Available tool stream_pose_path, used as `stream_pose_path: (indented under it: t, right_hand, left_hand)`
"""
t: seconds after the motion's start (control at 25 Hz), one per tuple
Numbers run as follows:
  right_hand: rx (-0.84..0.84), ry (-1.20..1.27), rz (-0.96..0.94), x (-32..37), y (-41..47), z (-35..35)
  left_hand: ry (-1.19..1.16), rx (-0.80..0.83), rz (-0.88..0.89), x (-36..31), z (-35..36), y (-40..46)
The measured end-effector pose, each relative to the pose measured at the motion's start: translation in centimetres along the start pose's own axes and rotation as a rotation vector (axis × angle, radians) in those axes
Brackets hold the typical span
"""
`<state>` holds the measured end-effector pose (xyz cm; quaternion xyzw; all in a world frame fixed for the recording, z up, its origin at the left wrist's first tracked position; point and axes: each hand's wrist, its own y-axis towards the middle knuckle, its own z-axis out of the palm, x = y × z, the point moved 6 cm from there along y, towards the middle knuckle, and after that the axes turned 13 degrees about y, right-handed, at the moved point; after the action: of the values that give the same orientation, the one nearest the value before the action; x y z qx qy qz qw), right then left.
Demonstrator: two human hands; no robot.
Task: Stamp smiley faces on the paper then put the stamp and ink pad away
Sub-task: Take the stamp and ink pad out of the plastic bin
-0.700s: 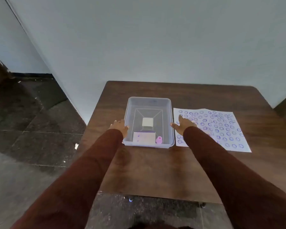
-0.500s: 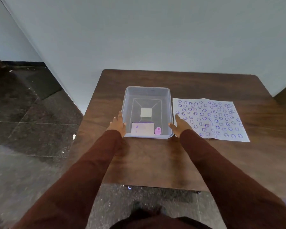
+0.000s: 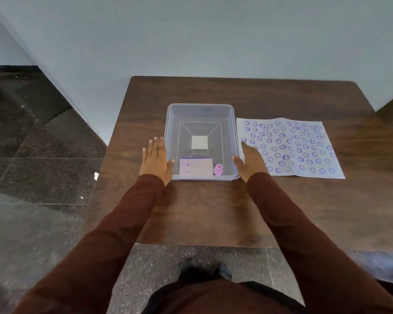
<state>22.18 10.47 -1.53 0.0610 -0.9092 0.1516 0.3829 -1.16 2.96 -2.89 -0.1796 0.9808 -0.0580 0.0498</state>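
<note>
Hands slid back along bin (image 3: 201, 107): left hand (image 3: 156, 158), right hand (image 3: 251, 163) flat, fingers spread, holding nothing. Stamp (image 3: 218, 170), ink pad (image 3: 196, 168) inside; paper (image 3: 288, 148) full. Task looks done.

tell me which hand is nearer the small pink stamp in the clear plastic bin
Right. The right hand sits just outside the bin wall beside the small pink stamp; the left hand is across the bin.

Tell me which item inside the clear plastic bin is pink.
The small pink stamp, at the near right corner of the clear plastic bin. The ink pad beside it and the square label are whitish.
</note>
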Motion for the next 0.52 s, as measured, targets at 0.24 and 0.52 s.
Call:
stream_pose_path:
  t: [0.24, 0.52]
  right_hand:
    - [0.101, -0.097, -0.133, 3.7, -0.6, 1.6]
    - [0.282, -0.238, -0.069, 3.8, -0.2, 3.8]
  left_hand:
    - [0.017, 0.085, 0.338, -6.1, -0.1, 1.6]
    - [0.131, 0.216, 0.296, -6.9, 1.4, 4.4]
